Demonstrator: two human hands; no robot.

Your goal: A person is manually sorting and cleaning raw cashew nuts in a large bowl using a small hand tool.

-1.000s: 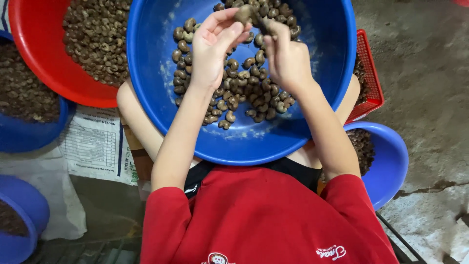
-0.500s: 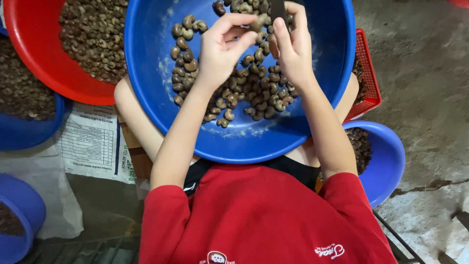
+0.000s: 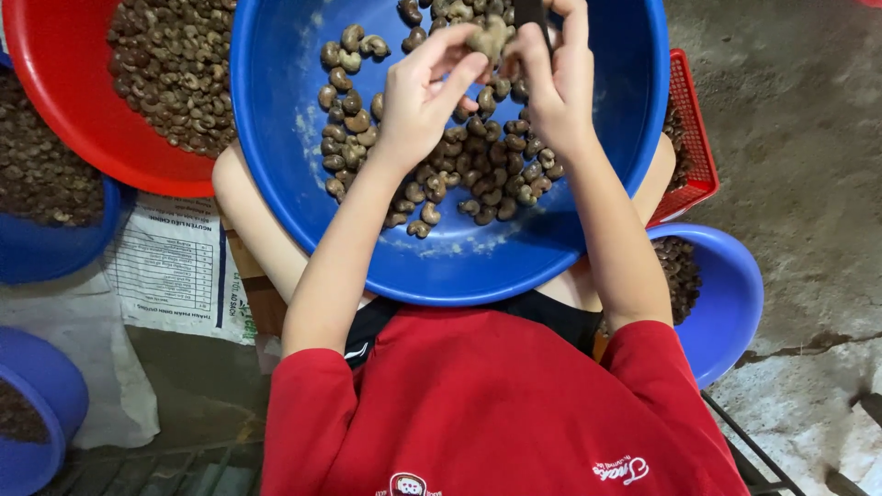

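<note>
Both hands lifted slightly, left hand (image 3: 424,96) grip pinching cashew (image 3: 488,37) — right hand (image 3: 555,78) gripping dark tool (image 3: 530,11), above blue basin (image 3: 276,110)

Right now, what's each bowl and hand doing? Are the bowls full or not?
Left hand: pinching a pale nut.
Right hand: gripping a dark tool against the nut.
Big blue basin: partly filled with nuts.
Red basin: holds a heap of nuts.
Small blue bowl: holds dark bits.

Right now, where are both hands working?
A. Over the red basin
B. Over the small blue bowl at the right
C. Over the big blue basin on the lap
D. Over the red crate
C: the left hand and right hand pinch a pale nut above the big blue basin.
</note>
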